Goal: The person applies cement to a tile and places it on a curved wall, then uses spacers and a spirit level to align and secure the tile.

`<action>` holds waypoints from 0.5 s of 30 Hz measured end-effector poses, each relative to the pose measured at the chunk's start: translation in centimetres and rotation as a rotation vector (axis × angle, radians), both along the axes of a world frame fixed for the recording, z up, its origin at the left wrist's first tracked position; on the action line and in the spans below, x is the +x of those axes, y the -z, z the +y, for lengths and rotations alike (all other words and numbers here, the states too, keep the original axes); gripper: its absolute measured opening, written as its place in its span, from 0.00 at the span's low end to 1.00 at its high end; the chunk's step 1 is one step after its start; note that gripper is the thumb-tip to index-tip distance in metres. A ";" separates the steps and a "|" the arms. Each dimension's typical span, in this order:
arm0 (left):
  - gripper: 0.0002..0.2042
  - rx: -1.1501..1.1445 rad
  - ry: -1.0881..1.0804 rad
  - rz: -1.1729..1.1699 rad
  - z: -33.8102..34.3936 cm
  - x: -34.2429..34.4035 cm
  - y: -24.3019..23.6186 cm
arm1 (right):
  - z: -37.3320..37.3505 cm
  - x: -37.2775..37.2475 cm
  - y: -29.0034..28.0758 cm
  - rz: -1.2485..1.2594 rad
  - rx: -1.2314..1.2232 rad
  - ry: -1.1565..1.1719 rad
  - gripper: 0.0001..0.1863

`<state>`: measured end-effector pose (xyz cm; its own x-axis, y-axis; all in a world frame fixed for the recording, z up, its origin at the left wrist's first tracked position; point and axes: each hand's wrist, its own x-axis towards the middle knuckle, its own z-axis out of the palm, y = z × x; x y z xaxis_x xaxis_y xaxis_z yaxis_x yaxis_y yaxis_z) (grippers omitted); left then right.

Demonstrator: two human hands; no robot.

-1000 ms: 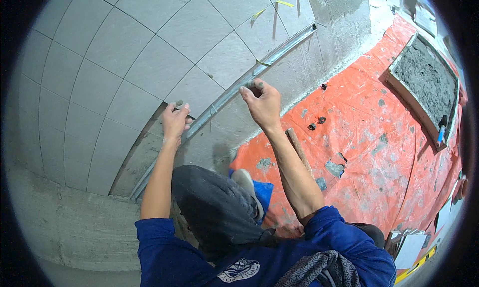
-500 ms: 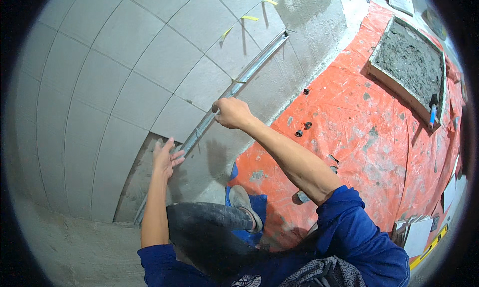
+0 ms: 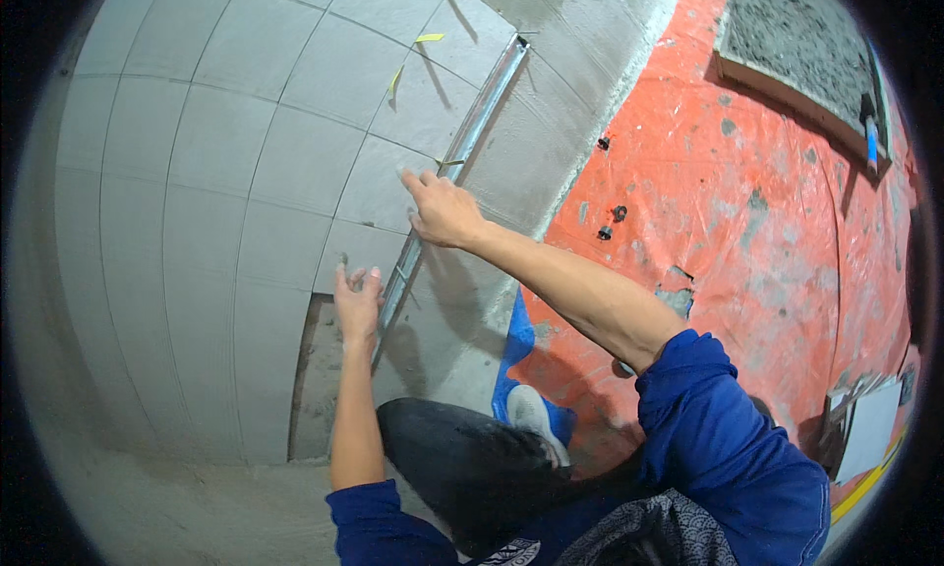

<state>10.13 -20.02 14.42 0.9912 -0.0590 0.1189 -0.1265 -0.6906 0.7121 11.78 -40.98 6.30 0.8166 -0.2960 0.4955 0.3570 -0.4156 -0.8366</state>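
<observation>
Large grey tiles [image 3: 295,153] cover the wall in front of me. A metal rail [image 3: 489,99] runs along the edge of the tiling. My left hand [image 3: 358,305] is at the lowest tile beside the rail, fingers apart and slightly bent, just above an untiled gap [image 3: 317,369]. A tiny dark piece shows by its fingertips, too small to name. Over the rail and the neighbouring tile reaches my right hand [image 3: 441,210], fingers loosely spread, with nothing visible in it. A thin dark strip [image 3: 450,163] crosses the rail just beyond. Yellow tabs [image 3: 429,38] stick out from joints farther up.
An orange-red plastic sheet [image 3: 728,241] covers the floor to my right, with small black pieces [image 3: 619,214] on it. At the far right stands a mortar tray [image 3: 787,101] with a blue-handled tool [image 3: 871,143]. Flat panels [image 3: 870,428] lean at the lower right.
My view has shifted, so the wall looks more upright. The right hand's fingers have spread from a closed curl over the rail, and the left hand has moved up onto the lowest tile.
</observation>
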 end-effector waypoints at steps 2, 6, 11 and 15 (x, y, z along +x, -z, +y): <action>0.38 -0.009 0.042 0.014 -0.3 0.2 0.7 | 0.7 0.1 0.0 0.010 0.026 0.013 0.34; 0.37 -0.075 0.128 0.046 -0.9 0.9 0.8 | 3.2 0.8 -0.3 0.007 0.151 -0.017 0.34; 0.41 -0.187 0.261 0.059 -1.8 2.9 0.2 | 6.8 1.4 -0.6 -0.052 0.397 -0.029 0.30; 0.42 -0.325 0.356 0.116 -1.8 3.8 0.9 | 8.4 0.9 -0.5 -0.127 0.519 0.037 0.25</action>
<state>13.88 -21.77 13.57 0.9238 -0.3749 0.0772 -0.2214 -0.3589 0.9067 12.70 -32.60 6.80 0.7442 -0.5557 0.3708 0.4618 0.0269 -0.8866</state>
